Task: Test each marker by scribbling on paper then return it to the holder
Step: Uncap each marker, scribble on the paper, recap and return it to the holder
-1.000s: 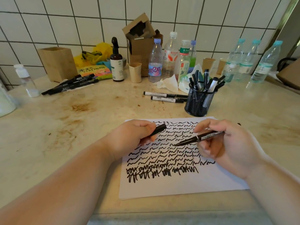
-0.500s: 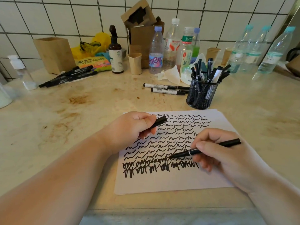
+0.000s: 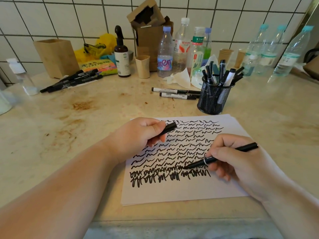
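Right hand [image 3: 241, 163] pinches slim black marker [image 3: 224, 155], tip on scribbled white paper [image 3: 189, 192]. Left hand [image 3: 138, 137] grips black cap [image 3: 170, 127], up-left of tip. Black mesh holder [image 3: 213, 99] beyond, nearer right hand.

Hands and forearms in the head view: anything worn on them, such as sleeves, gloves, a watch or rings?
Nothing worn shows. The left hand and right hand are bare, with no gloves, rings or watch visible. Both forearms are bare to the frame's edge, with no sleeves, bands or markings in sight.

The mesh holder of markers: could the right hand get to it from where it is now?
Probably yes. The mesh holder stands just beyond the paper, with nothing between it and the right hand, which grips a marker.
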